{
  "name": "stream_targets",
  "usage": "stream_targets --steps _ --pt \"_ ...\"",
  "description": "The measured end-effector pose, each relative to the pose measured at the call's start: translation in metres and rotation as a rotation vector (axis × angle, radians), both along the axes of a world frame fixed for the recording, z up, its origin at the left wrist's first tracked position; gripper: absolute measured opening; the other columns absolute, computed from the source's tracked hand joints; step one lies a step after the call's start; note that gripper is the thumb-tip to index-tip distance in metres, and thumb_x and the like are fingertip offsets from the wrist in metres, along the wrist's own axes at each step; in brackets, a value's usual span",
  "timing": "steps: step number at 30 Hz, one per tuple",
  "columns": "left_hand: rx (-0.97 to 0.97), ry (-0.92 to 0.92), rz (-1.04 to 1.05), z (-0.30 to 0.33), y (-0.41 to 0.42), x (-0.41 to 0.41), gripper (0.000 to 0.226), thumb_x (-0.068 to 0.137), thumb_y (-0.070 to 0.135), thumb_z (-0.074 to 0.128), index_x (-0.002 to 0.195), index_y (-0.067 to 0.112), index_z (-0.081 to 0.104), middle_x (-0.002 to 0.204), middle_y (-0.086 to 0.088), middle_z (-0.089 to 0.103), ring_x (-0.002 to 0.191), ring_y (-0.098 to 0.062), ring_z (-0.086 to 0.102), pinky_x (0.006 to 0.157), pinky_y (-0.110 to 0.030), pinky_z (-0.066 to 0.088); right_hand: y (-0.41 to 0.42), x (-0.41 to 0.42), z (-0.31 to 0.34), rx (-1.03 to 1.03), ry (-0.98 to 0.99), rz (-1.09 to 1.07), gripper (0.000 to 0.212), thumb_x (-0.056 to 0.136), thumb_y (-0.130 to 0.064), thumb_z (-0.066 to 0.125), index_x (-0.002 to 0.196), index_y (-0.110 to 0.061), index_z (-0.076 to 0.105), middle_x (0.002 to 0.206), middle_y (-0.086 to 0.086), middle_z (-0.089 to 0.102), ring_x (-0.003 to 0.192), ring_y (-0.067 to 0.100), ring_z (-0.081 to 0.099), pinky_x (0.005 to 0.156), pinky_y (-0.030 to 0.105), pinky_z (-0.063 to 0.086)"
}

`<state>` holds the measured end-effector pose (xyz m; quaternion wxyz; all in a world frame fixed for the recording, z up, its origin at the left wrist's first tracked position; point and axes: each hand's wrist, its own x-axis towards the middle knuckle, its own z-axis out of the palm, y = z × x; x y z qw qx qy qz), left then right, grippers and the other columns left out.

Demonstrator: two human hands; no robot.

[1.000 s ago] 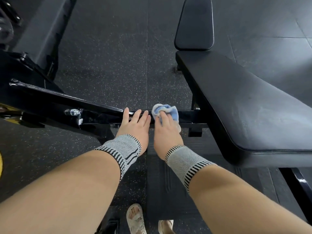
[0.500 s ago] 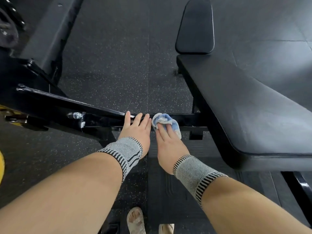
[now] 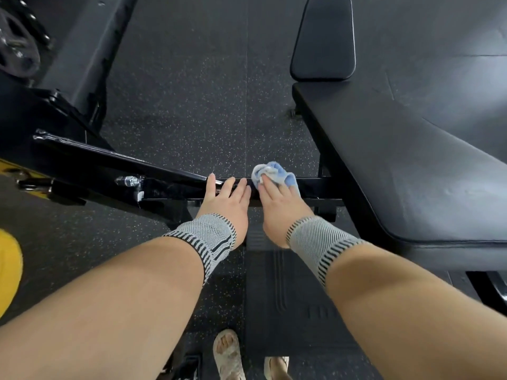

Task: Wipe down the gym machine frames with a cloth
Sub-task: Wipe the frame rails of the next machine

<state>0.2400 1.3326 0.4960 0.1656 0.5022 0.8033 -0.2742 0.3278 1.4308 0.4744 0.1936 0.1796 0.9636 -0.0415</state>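
Note:
A black steel frame bar [image 3: 170, 185] of the gym machine runs low across the middle, from the left machine to under the bench. A bunched blue and white cloth [image 3: 274, 174] lies on this bar. My right hand [image 3: 277, 204] presses the cloth onto the bar, fingers laid over it. Just to its left, my left hand [image 3: 227, 201] rests flat on the same bar with straight fingers. Both wrists wear grey knitted wrist supports.
A black padded bench [image 3: 406, 171] with a raised headrest pad [image 3: 323, 39] fills the right side. Weight plates [image 3: 16, 48] and a dark upright stand at the upper left. A bolt [image 3: 127, 181] sticks out of the frame. Speckled rubber floor lies beyond; sandalled feet show below.
The right hand with the cloth has slid slightly right along the bar. The left hand stays resting on the bar. The view has shifted a little.

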Motion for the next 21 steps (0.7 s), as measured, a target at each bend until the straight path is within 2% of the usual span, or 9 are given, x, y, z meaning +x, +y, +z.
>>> stream_targets --steps 3,6,11,12,14,16,17,19,21 --pt "-0.009 -0.008 0.011 0.001 0.000 0.001 0.077 0.096 0.029 0.039 0.152 0.012 -0.011 0.161 -0.003 -0.014 0.148 -0.027 -0.011 0.111 -0.060 -0.012 -0.011 0.003 0.001 -0.009 -0.004 -0.054 0.081 0.092 -0.025 0.043 0.151 -0.003 -0.009 0.159 0.014 -0.014 0.146 0.034 -0.011 0.119 0.049 0.000" --pt "0.000 -0.009 0.000 0.000 -0.001 -0.001 0.078 0.097 0.032 0.039 0.152 0.011 -0.011 0.161 -0.004 -0.014 0.148 -0.028 -0.010 0.112 -0.060 -0.011 -0.015 0.031 0.000 0.000 -0.029 -0.098 0.075 0.096 -0.026 0.037 0.151 -0.003 -0.007 0.160 0.013 -0.010 0.147 0.032 -0.001 0.120 0.046 0.002" --pt "-0.007 -0.003 -0.019 -0.003 -0.003 -0.002 0.080 0.096 0.032 0.041 0.151 0.010 -0.013 0.161 -0.005 -0.016 0.147 -0.029 -0.011 0.111 -0.061 -0.011 0.003 0.030 0.006 0.016 -0.125 -0.445 0.086 0.095 -0.037 0.044 0.149 0.002 -0.009 0.158 0.017 -0.013 0.147 0.033 -0.001 0.118 0.050 0.004" --pt "-0.005 0.000 -0.018 -0.005 -0.003 -0.002 0.080 0.096 0.032 0.041 0.152 0.010 -0.013 0.161 -0.005 -0.016 0.147 -0.029 -0.011 0.111 -0.061 -0.011 -0.003 0.023 0.006 0.018 -0.138 -0.431 0.087 0.095 -0.039 0.044 0.149 0.003 -0.009 0.158 0.019 -0.013 0.146 0.036 -0.002 0.117 0.052 0.004" --pt "0.001 -0.001 -0.007 -0.005 -0.003 -0.002 0.079 0.096 0.032 0.041 0.152 0.011 -0.011 0.161 -0.004 -0.015 0.147 -0.028 -0.009 0.111 -0.061 -0.012 -0.021 0.007 0.003 0.045 -0.114 -0.244 0.084 0.095 -0.038 0.041 0.149 0.006 -0.006 0.158 0.022 -0.008 0.145 0.038 0.000 0.116 0.054 0.006" --pt "0.011 -0.009 0.013 -0.004 -0.002 -0.001 0.079 0.095 0.032 0.041 0.152 0.012 -0.010 0.161 -0.002 -0.014 0.148 -0.026 -0.009 0.111 -0.061 -0.012 -0.028 0.003 0.003 0.024 -0.067 -0.058 0.079 0.094 -0.031 0.042 0.150 0.005 -0.002 0.158 0.021 -0.003 0.145 0.036 0.006 0.118 0.050 0.010" --pt "0.008 -0.006 0.015 -0.003 -0.001 -0.001 0.080 0.095 0.032 0.041 0.152 0.013 -0.010 0.161 -0.002 -0.014 0.148 -0.026 -0.008 0.111 -0.061 -0.011 -0.023 0.005 0.005 0.018 -0.053 -0.035 0.079 0.092 -0.027 0.045 0.151 0.002 0.001 0.159 0.019 0.000 0.144 0.035 0.012 0.118 0.048 0.011" --pt "-0.008 -0.005 0.006 -0.002 0.000 0.000 0.080 0.095 0.031 0.042 0.152 0.012 -0.011 0.161 -0.003 -0.015 0.147 -0.027 -0.008 0.111 -0.062 -0.010 -0.006 0.021 0.008 0.019 -0.032 -0.173 0.078 0.087 -0.019 0.052 0.151 -0.001 0.009 0.157 0.017 0.009 0.138 0.032 0.024 0.118 0.049 0.015" --pt "-0.017 0.012 -0.009 -0.003 -0.001 -0.001 0.082 0.094 0.029 0.043 0.152 0.011 -0.013 0.161 -0.004 -0.017 0.147 -0.028 -0.009 0.111 -0.063 -0.010 0.010 0.038 0.013 0.009 -0.045 -0.457 0.083 0.088 -0.019 0.055 0.151 -0.001 0.005 0.157 0.018 0.004 0.141 0.030 0.021 0.119 0.044 0.014"
